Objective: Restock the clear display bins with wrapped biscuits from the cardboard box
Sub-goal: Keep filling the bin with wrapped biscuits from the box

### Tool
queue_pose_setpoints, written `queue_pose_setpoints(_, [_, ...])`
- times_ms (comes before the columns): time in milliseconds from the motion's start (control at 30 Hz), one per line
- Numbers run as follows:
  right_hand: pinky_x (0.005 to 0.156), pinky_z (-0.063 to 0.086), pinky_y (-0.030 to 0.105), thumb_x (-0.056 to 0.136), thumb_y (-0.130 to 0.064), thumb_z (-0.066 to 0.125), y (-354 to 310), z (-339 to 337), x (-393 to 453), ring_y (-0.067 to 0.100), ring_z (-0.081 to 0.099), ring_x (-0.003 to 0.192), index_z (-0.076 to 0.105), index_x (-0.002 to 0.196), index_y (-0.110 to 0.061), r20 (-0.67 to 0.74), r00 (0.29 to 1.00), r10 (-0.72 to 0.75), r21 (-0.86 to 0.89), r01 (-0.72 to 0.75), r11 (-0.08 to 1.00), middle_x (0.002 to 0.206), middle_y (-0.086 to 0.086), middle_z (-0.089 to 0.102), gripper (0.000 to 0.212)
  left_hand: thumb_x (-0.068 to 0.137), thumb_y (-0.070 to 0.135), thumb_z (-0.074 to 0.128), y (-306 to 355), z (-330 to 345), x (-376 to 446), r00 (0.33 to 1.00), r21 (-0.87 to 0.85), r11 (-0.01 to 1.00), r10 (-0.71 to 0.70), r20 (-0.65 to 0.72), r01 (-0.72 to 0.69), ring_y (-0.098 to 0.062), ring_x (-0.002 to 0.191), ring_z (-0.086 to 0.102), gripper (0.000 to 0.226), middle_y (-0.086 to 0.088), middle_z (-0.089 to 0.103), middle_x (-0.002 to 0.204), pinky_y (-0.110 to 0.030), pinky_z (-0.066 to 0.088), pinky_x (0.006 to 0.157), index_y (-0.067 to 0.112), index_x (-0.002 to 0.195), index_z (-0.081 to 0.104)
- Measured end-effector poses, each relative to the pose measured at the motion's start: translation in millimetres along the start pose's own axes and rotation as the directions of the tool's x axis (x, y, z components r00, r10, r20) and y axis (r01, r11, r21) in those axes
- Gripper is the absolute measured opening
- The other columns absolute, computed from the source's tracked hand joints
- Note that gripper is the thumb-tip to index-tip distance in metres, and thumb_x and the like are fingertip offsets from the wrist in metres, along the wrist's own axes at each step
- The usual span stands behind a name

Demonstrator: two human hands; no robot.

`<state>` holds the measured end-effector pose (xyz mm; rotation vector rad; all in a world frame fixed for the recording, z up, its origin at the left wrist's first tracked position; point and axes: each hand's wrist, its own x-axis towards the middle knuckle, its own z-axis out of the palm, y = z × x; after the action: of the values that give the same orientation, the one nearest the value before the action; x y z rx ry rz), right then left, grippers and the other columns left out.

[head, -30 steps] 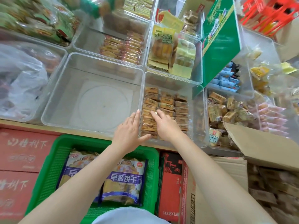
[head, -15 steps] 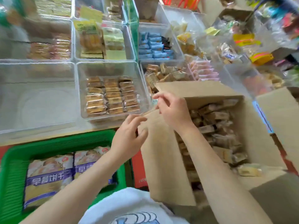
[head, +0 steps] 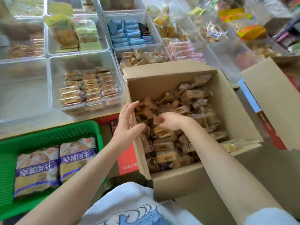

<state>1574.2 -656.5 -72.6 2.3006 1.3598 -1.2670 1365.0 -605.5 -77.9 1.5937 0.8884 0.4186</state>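
Note:
An open cardboard box (head: 233, 114) at centre right is filled with loose wrapped biscuits (head: 183, 109) in brown wrappers. My right hand (head: 170, 120) is down among them with its fingers curled round a wrapped biscuit. My left hand (head: 128, 124) hovers at the box's left wall, fingers straight, its fingertips close to the biscuits there. To the left stands a clear display bin (head: 53, 85) holding neat rows of the same biscuits (head: 89, 86). An empty clear bin (head: 22, 95) sits further left.
A green basket (head: 48, 132) with two purple-and-yellow biscuit bags lies at lower left. Red cartons stand between the basket and the box. More clear bins of blue, pink and yellow packets fill the back. A second cardboard flap (head: 276, 103) rises at right.
Both hands left the clear bin with the biscuit rows and moved right into the cardboard box. The view swung right, and the right hand now curls round a biscuit.

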Motion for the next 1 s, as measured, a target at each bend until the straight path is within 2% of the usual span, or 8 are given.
queue_pose_setpoints(200, [0.070, 0.048, 0.032, 0.090, -0.047, 0.067, -30, 16, 25, 0.019, 0.062, 0.093, 0.064, 0.115, -0.023, 0.053, 0.972, -0.229, -0.022, 0.231, 0.973, 0.101, -0.004, 0.064, 0.035, 0.072, 0.034, 0.060, 1, 8, -3, 0.999, -0.055, 0.998, 0.001, -0.041, -0.004, -0.005, 0.151, 0.019, 0.076, 0.014, 0.026, 0.162, -0.045, 0.021, 0.124, 0.068, 0.135, 0.037])
queue_pose_setpoints(400, [0.106, 0.046, 0.039, 0.095, -0.039, 0.064, -40, 51, 37, 0.023, 0.052, 0.127, 0.048, 0.145, -0.026, 0.233, 0.905, -0.356, -0.076, 0.382, 0.921, 0.144, -0.001, 0.050, 0.054, 0.077, 0.021, 0.059, 0, 10, -7, 0.997, -0.106, 0.994, -0.021, -0.075, 0.013, 0.000, 0.147, 0.022, 0.078, 0.023, 0.027, 0.160, -0.032, 0.034, 0.114, 0.068, 0.136, 0.038])
queue_pose_setpoints(533, [0.072, 0.061, 0.032, 0.091, -0.024, 0.064, -24, 34, 42, 0.018, 0.067, 0.098, 0.059, 0.120, -0.032, 0.138, 0.947, -0.289, 0.292, 0.240, 0.926, 0.113, -0.002, 0.065, 0.030, 0.076, 0.021, 0.059, 3, 12, -7, 0.998, -0.120, 0.993, -0.016, -0.068, 0.007, -0.004, 0.148, 0.024, 0.079, 0.022, 0.027, 0.160, -0.020, 0.036, 0.103, 0.074, 0.131, 0.037])
queue_pose_setpoints(633, [0.068, 0.059, 0.033, 0.091, -0.024, 0.063, -16, 1, 25, 0.027, 0.069, 0.098, 0.061, 0.116, -0.028, -0.085, 0.950, -0.301, 0.567, 0.295, 0.769, 0.113, 0.006, 0.067, 0.025, 0.075, 0.030, 0.063, 1, 10, -5, 0.999, -0.110, 0.994, -0.014, -0.047, 0.009, -0.002, 0.148, 0.022, 0.077, 0.025, 0.027, 0.159, -0.037, 0.033, 0.117, 0.072, 0.134, 0.036])
queue_pose_setpoints(733, [0.074, 0.056, 0.040, 0.096, -0.009, 0.050, -16, -31, 2, 0.031, 0.067, 0.101, 0.059, 0.115, -0.020, -0.242, 0.916, -0.319, 0.804, 0.374, 0.463, 0.119, 0.018, 0.064, 0.024, 0.081, 0.048, 0.064, 1, 5, -5, 0.998, -0.082, 0.996, -0.049, -0.034, 0.046, -0.006, 0.146, 0.029, 0.071, 0.026, 0.031, 0.156, -0.050, 0.033, 0.119, 0.063, 0.143, 0.033])
queue_pose_setpoints(833, [0.081, 0.057, 0.040, 0.095, -0.001, 0.046, -28, -50, -18, 0.027, 0.063, 0.102, 0.059, 0.119, -0.019, -0.322, 0.856, -0.403, 0.857, 0.445, 0.260, 0.114, 0.013, 0.062, 0.033, 0.085, 0.065, 0.062, 11, 2, -9, 0.978, -0.031, 0.999, -0.018, -0.208, 0.012, -0.009, 0.133, 0.047, 0.075, 0.013, 0.042, 0.151, -0.036, 0.047, 0.107, 0.046, 0.150, 0.033])
queue_pose_setpoints(900, [0.081, 0.058, 0.040, 0.096, 0.004, 0.045, -45, -53, -27, 0.027, 0.065, 0.101, 0.056, 0.125, -0.017, -0.351, 0.825, -0.444, 0.857, 0.474, 0.203, 0.112, 0.011, 0.065, 0.037, 0.089, 0.055, 0.064, 23, -5, -11, 0.951, -0.025, 0.998, 0.044, -0.306, -0.054, -0.003, 0.116, 0.058, 0.072, 0.013, 0.050, 0.139, -0.017, 0.051, 0.086, 0.035, 0.151, 0.034])
queue_pose_setpoints(1000, [0.091, 0.057, 0.048, 0.094, 0.003, 0.051, -80, -51, -31, 0.033, 0.066, 0.107, 0.050, 0.134, -0.015, -0.376, 0.800, -0.468, 0.812, 0.528, 0.250, 0.115, 0.014, 0.068, 0.043, 0.096, 0.038, 0.064, 36, -32, -6, 0.942, -0.170, 0.981, 0.035, -0.335, -0.097, -0.007, 0.099, 0.068, 0.056, 0.007, 0.063, 0.123, -0.024, 0.057, 0.074, 0.030, 0.146, 0.040])
